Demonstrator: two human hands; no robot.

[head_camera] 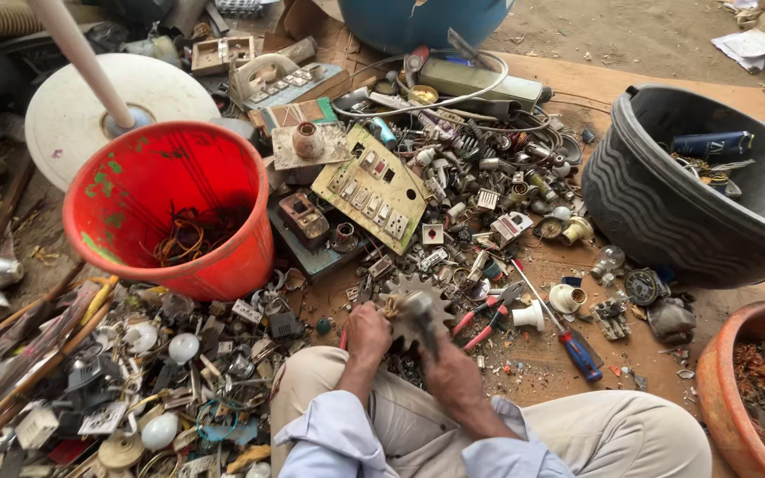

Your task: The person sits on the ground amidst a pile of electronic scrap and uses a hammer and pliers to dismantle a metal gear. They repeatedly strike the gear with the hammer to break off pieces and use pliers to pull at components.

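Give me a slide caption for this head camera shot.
Seated among electrical scrap, a person grips a toothed metal part with the left hand and right hand, beside a red bucket.

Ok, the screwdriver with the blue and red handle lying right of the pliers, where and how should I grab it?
Take the screwdriver by its thick blue and red handle, the lower right end nearest the person's right knee. Come from above, fingers across the handle: it lies flat on the cardboard, with its thin shaft slanting up-left toward the red-handled pliers. The handle looks the freest part of it.
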